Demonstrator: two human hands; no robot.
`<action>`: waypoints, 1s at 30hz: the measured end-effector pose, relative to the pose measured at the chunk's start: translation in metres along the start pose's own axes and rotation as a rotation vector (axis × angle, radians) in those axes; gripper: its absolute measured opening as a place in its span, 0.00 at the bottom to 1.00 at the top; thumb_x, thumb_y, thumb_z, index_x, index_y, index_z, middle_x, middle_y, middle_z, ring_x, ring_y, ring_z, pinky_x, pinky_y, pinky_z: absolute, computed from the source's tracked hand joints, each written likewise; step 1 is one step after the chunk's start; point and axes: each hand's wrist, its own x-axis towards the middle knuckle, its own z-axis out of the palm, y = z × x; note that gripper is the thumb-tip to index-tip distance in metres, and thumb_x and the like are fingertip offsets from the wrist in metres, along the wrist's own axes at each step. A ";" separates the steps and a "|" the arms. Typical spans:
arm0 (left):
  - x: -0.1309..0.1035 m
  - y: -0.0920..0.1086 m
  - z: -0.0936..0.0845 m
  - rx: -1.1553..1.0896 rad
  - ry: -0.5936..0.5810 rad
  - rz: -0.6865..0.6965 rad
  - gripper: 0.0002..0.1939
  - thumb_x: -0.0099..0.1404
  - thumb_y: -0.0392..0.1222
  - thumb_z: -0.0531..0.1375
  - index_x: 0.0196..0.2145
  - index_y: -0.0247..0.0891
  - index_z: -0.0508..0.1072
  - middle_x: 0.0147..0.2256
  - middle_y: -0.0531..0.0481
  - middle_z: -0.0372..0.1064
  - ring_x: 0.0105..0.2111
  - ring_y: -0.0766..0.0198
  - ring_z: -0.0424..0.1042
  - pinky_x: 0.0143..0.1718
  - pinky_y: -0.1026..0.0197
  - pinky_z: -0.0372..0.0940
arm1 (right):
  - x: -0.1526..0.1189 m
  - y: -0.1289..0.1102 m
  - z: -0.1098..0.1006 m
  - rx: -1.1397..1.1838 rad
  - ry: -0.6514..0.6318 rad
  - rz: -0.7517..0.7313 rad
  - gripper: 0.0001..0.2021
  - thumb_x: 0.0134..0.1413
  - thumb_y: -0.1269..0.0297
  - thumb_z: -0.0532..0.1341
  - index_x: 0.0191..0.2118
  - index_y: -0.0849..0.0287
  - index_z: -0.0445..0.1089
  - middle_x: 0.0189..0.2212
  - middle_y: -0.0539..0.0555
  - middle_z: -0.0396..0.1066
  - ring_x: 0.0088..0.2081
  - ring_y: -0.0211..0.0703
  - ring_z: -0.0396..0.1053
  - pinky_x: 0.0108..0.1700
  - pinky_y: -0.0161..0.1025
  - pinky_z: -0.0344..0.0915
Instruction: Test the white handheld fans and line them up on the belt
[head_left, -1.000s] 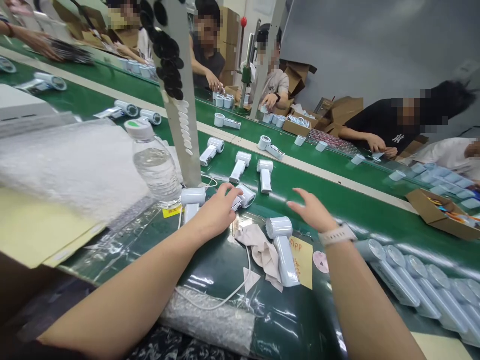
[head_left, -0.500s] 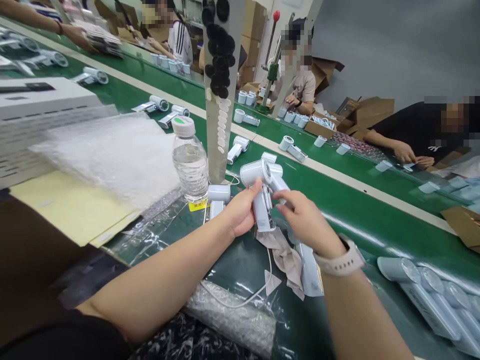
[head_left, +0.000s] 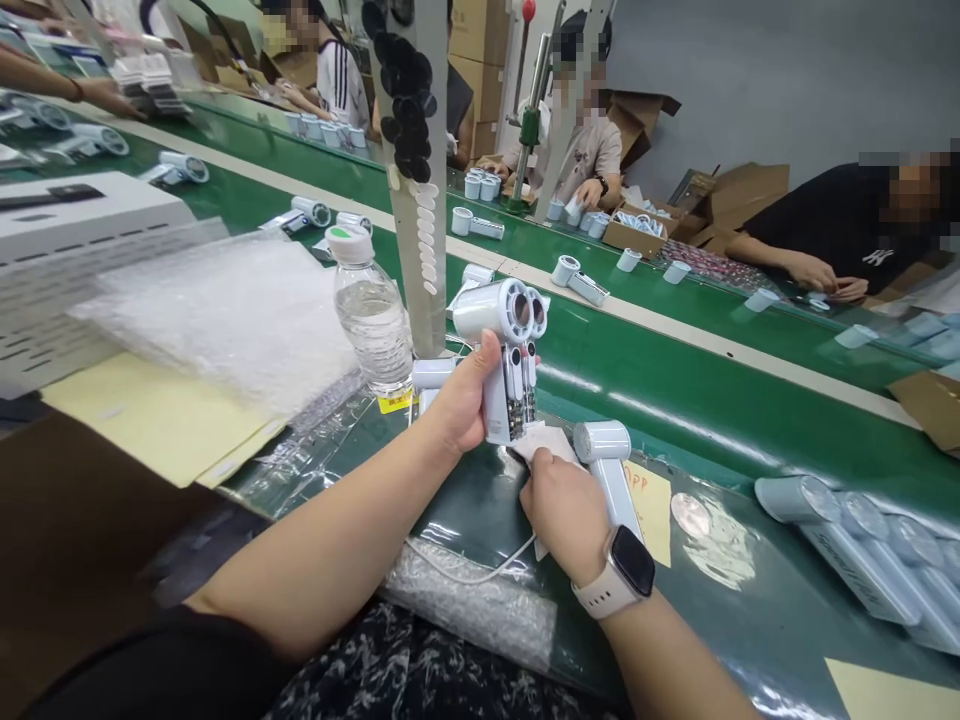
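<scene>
My left hand (head_left: 466, 405) is closed around light-blue handheld fans (head_left: 486, 312); two round heads show side by side. Their handles face right with circuit parts exposed, and the fingers behind are hidden. Just below the handles, my right hand (head_left: 566, 510) pinches a pale, crumpled cloth (head_left: 549, 438) whose upper edge is close to the fans; I cannot tell if it touches them. Right of that hand, another light-blue fan (head_left: 606, 442) lies on the mat beside a yellow note (head_left: 651, 505). One more fan (head_left: 433, 374) is partly behind my left wrist.
A water bottle (head_left: 369, 315) stands left of a metal post (head_left: 421, 240). Bubble wrap (head_left: 480, 600) and a white cable lie in front. Several fans (head_left: 832, 540) are lined up at right. Behind runs a green conveyor (head_left: 660, 350) carrying parts, with co-workers seated beyond.
My right hand has moved down from beside the fans and taken up the cloth. The fans in my left hand now stand more upright, heads turned right. A fan on the mat is uncovered.
</scene>
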 end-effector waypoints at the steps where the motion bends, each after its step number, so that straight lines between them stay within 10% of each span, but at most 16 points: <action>1: -0.001 0.001 0.001 0.002 -0.009 -0.010 0.31 0.49 0.71 0.68 0.32 0.38 0.77 0.32 0.45 0.79 0.42 0.50 0.78 0.42 0.54 0.71 | 0.001 0.000 0.001 0.006 0.006 0.000 0.09 0.62 0.76 0.53 0.41 0.65 0.70 0.35 0.70 0.79 0.38 0.59 0.80 0.33 0.43 0.67; 11: -0.003 0.005 0.007 -0.032 0.060 -0.039 0.27 0.51 0.68 0.68 0.31 0.38 0.76 0.31 0.47 0.79 0.36 0.54 0.79 0.35 0.58 0.72 | -0.010 0.002 -0.004 0.202 -0.018 -0.083 0.06 0.56 0.75 0.56 0.36 0.61 0.70 0.31 0.62 0.79 0.35 0.54 0.79 0.34 0.42 0.68; 18: -0.003 0.010 0.004 0.002 0.026 -0.017 0.35 0.46 0.77 0.65 0.29 0.38 0.75 0.34 0.43 0.79 0.37 0.52 0.79 0.35 0.56 0.73 | -0.009 0.023 0.007 1.407 -0.188 -0.043 0.11 0.56 0.62 0.61 0.43 0.58 0.70 0.19 0.43 0.68 0.18 0.36 0.66 0.24 0.35 0.64; 30: -0.012 0.001 0.016 0.080 -0.117 0.058 0.38 0.40 0.80 0.64 0.22 0.37 0.71 0.35 0.43 0.77 0.39 0.52 0.78 0.34 0.58 0.73 | -0.026 -0.005 0.005 1.614 -0.014 -0.036 0.18 0.60 0.46 0.60 0.29 0.56 0.64 0.15 0.41 0.60 0.16 0.33 0.59 0.20 0.32 0.55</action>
